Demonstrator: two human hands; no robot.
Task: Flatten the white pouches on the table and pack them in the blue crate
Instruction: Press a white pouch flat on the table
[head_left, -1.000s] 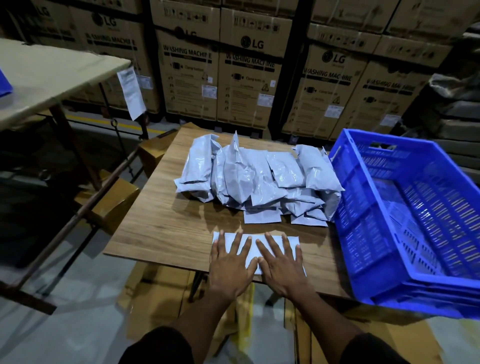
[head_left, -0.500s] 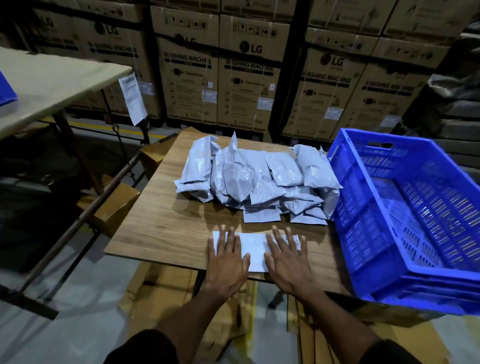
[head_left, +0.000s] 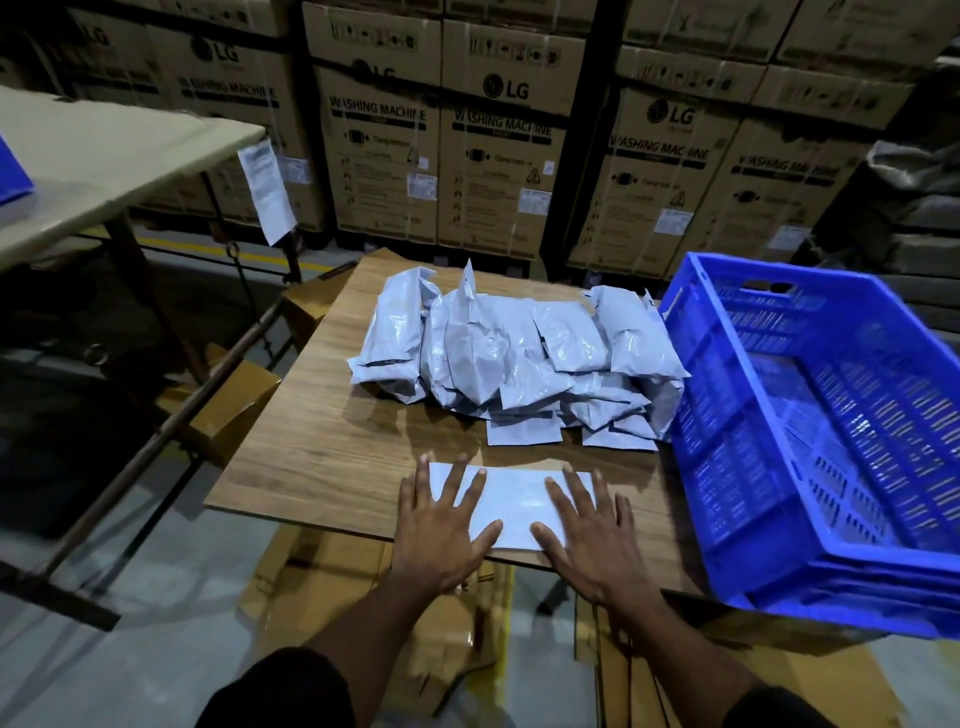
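Note:
One white pouch (head_left: 511, 501) lies flat at the near edge of the small wooden table (head_left: 332, 447). My left hand (head_left: 441, 530) presses on its left end with fingers spread straight. My right hand (head_left: 589, 535) presses on its right end the same way. Behind it a heap of puffy white pouches (head_left: 514, 358) fills the middle and back of the table. The blue crate (head_left: 810, 447) stands at the table's right side, tilted toward me, and looks empty inside.
Stacked cardboard washing machine boxes (head_left: 498, 156) form a wall behind the table. A pale table (head_left: 104, 161) with a hanging paper label (head_left: 266, 192) stands to the left. Flattened cardboard (head_left: 363, 613) lies on the floor under the wooden table.
My hands have slid apart along the flat pouch, from side by side at its middle out to its two ends. The heap and the crate have not moved.

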